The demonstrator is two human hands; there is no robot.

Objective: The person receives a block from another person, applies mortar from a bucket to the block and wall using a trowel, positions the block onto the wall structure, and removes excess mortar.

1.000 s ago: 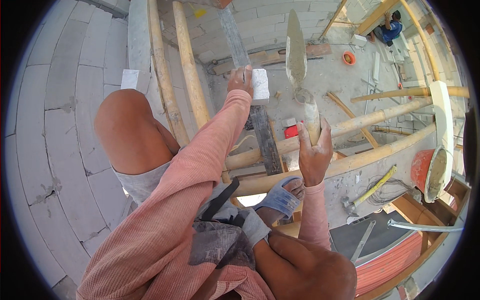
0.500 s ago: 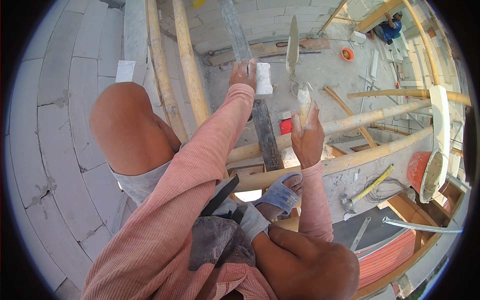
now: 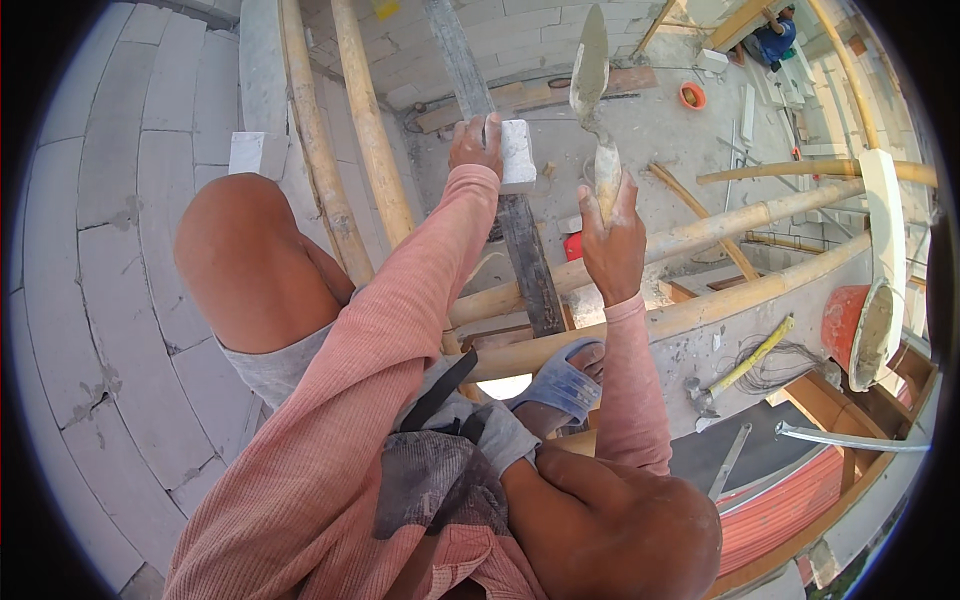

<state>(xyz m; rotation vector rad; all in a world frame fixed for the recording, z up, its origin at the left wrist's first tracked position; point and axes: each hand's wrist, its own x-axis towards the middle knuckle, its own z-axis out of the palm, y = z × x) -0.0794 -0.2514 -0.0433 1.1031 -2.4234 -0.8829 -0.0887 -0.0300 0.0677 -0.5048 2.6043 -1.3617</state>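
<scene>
Orange-red plastic bucket (image 3: 843, 325) at far R, tipped so its mouth faces R; grey mortar-like stuff coats/fills the inside, exact amt hard to tell. It's next to a long white bar (image 3: 880, 210). Smaller orange-red round bucket (image 3: 692, 96) upright on the grey concrete floor (image 3: 660, 140) below; sth brownish in it, too small to ID.

Grey steel trowel w/ a pale, mortar-smeared handle (image 3: 590, 80) is in the R hand (image 3: 613, 240), fingers closed round the handle. Long axis approx. vert. in view: leaf-shaped blade up top, tip pointing away from the person, handle end twd them. Blade held over the floor area, R of the block.

L hand (image 3: 475, 145) grips the L side of a pale grey-white rectangular block (image 3: 517, 157); block's longer visible side runs away from the person, roughly in line w/ the dark weathered timber plank (image 3: 530, 265) under it. Can't tell if block touches plank.

Yellow-handled hammer (image 3: 752, 355) lies nr the mortar bucket, handle slanting up-R, beside a loose coil of thin wire (image 3: 780, 368).
</scene>
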